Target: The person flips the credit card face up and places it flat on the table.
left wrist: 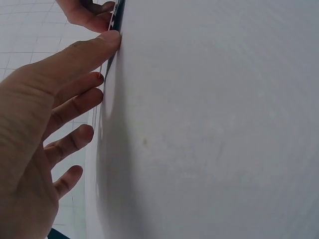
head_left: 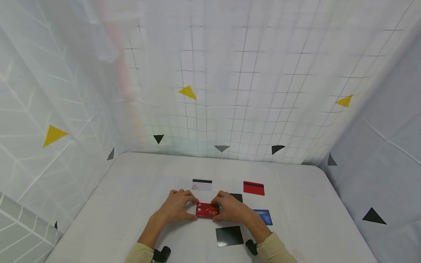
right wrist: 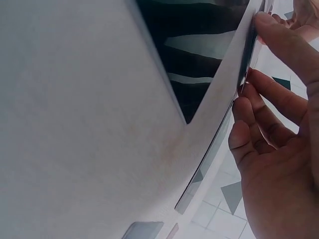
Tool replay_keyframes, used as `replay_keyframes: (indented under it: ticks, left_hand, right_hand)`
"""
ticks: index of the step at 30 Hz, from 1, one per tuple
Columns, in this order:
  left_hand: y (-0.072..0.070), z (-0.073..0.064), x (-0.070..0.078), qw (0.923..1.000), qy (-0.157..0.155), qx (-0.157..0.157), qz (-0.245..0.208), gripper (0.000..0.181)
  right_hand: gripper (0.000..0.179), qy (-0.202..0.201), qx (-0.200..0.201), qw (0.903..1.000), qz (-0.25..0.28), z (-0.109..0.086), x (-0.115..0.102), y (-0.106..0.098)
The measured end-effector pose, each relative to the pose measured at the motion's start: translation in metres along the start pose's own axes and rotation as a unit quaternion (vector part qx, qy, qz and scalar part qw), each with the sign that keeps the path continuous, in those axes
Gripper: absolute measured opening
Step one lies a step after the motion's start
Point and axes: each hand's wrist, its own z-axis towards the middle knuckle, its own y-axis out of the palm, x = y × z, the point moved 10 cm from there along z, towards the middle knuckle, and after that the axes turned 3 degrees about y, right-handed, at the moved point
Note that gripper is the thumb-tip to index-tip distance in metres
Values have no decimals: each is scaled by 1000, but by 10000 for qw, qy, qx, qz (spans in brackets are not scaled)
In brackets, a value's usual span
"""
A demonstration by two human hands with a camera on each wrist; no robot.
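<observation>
A red card printed "VIP" [head_left: 207,211] lies flat between both hands at the middle of the table. My left hand [head_left: 178,207] holds its left end, thumb at the near corner and index finger at the far one. Opposite, my right hand [head_left: 232,209] pinches the right end in the same way. The left wrist view shows the thumb [left wrist: 107,42] at the card's edge, the other fingers spread beyond it. A black card [head_left: 229,236] lies just nearer than the right hand; another black card [head_left: 237,197] is partly hidden behind that hand.
On the white table [head_left: 115,204], a white card with a black stripe [head_left: 202,185] lies beyond the hands. A red striped card [head_left: 254,188] is at the far right, and a blue card [head_left: 264,217] peeks out past the right wrist. White curtains [head_left: 223,109] surround the table's far sides.
</observation>
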Motion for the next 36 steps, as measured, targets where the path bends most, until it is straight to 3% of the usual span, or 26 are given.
replay_keyframes:
  ticks: [13,36]
  left_hand:
    - [5,-2,-1,9998,-98,-130,-123,53]
    - [6,-3,-4,9994,-185,-72,-288,53]
  right_hand:
    - [55,77,11,9999,74,0,4,3]
    - [56,74,80,9999,-2,1,5,4]
